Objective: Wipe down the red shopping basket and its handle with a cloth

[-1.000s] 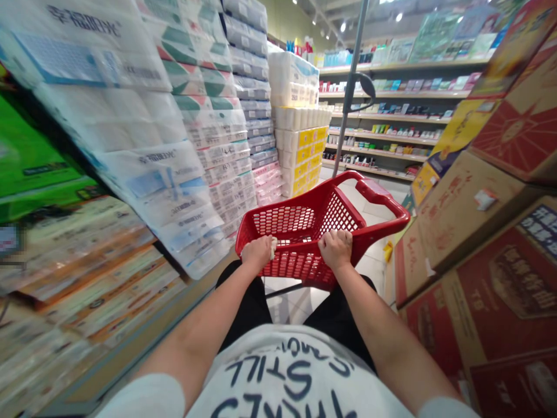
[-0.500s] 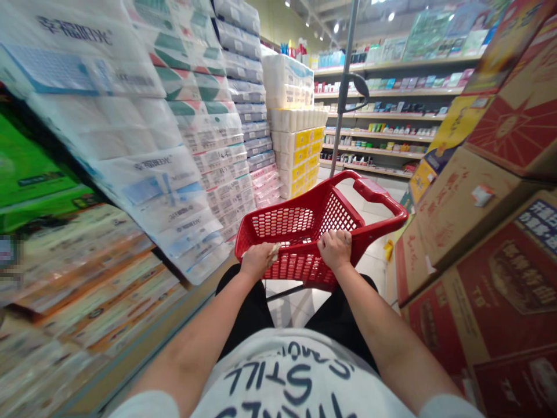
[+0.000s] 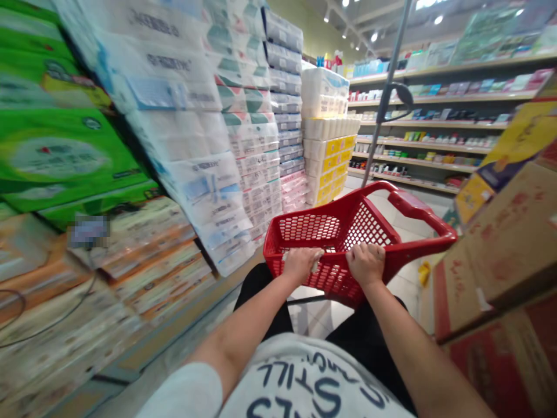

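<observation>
A red plastic shopping cart with perforated basket walls stands right in front of my body, turned sideways, its push handle off to the right. My left hand is closed over the cart's near rim. A pale, crumpled, tissue-like piece pokes out beside its fingers. Further right along the same rim, my right hand is also closed, knuckles up. Both sets of fingertips are hidden behind the rim. Little of the basket's floor shows through.
Tall stacks of wrapped paper rolls and green packs line the left side. Cardboard cartons rise close on the right. A thin grey pole stands beyond the cart, before stocked shelves. Tiled floor runs between.
My view has swung left, so the cart, shelves and stacks sit further right and more green packs show. Both hands keep their hold on the cart's rim.
</observation>
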### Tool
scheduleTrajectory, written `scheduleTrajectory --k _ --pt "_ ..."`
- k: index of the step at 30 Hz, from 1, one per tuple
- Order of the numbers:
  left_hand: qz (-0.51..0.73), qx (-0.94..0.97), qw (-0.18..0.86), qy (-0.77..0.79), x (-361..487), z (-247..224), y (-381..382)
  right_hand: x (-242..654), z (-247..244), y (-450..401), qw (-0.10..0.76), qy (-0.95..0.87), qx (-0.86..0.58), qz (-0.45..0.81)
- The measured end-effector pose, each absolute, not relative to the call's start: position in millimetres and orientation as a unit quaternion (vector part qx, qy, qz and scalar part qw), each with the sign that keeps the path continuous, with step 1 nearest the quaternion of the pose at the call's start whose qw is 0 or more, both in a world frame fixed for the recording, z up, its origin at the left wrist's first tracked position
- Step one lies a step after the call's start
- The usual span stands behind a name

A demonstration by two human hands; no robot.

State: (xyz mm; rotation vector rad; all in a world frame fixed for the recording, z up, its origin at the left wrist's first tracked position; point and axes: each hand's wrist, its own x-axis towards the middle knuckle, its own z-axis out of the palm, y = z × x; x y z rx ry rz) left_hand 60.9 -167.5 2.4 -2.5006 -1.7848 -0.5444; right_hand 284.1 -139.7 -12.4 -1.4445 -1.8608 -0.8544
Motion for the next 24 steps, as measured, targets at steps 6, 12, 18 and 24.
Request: scheduleTrajectory --k 6,12,18,24 --pt "-0.1 -0.762 -0.002 -0.64 82 14 -155 281 -14 -140 0.312 -0.712 -0.527 -0.344" --pt "-0.172 -0.801 0.023 -0.573 93 2 -170 275 -13 -142 0.323 -0.71 -0.524 -0.342" --pt "-0.102 -0.762 -0.013 -0.639 101 14 -154 272 -12 -143 0.311 -0.712 -0.523 -0.348" --pt "-0.16 -0.781 0.028 -0.603 105 6 -168 269 -11 -141 0.315 -0.713 -0.52 -0.349"
